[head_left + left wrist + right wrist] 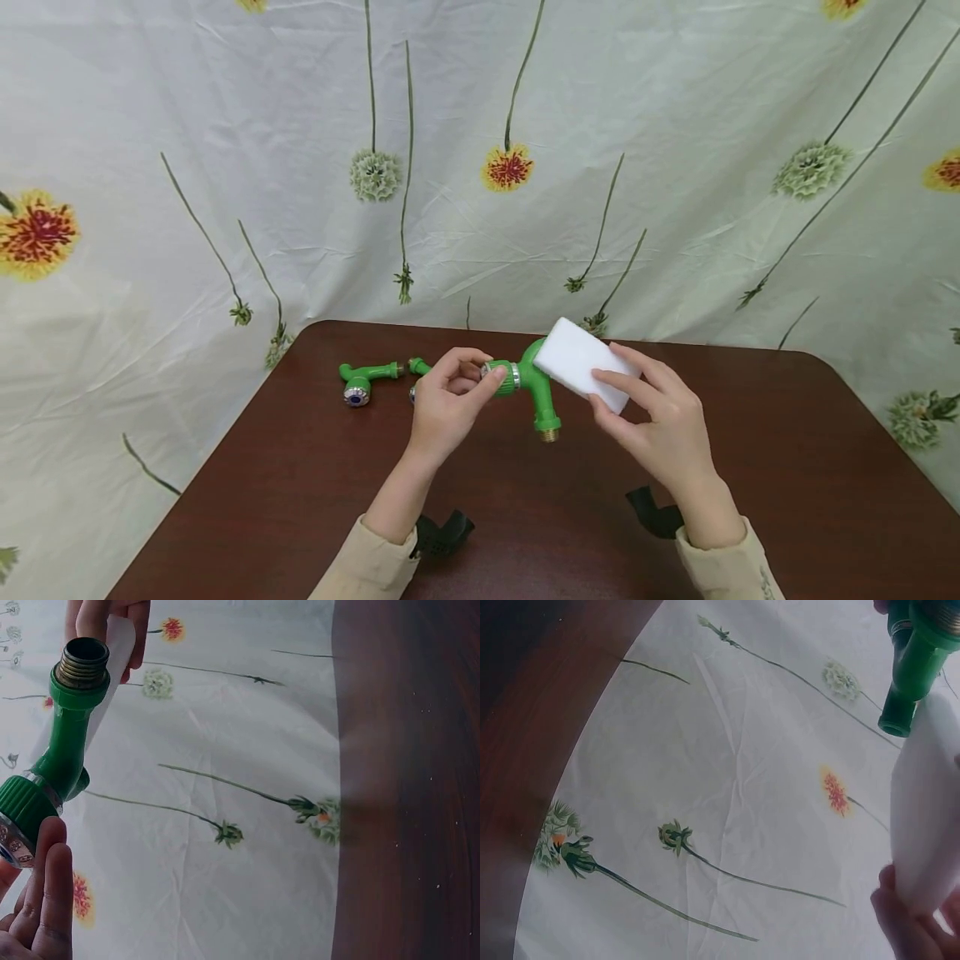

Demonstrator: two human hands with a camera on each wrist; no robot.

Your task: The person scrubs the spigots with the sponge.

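Observation:
In the head view my left hand [444,406] pinches the ribbed knob of a green faucet [536,385], held up above the table. Its brass threaded end points down in that view and shows large in the left wrist view. Thumb and fingers of my right hand [660,412] grip a white sponge block [581,362] by its edges. The sponge's left corner overlaps the faucet's curved body. In the right wrist view the sponge [926,817] stands right by the green spout [898,712].
Two more green faucets lie on the dark red table [757,433]: one at the left [360,382], another faucet [417,367] partly behind my left hand. Black curved wrist pieces [446,533] show by both sleeves. A flowered white cloth [465,242] hangs behind the table.

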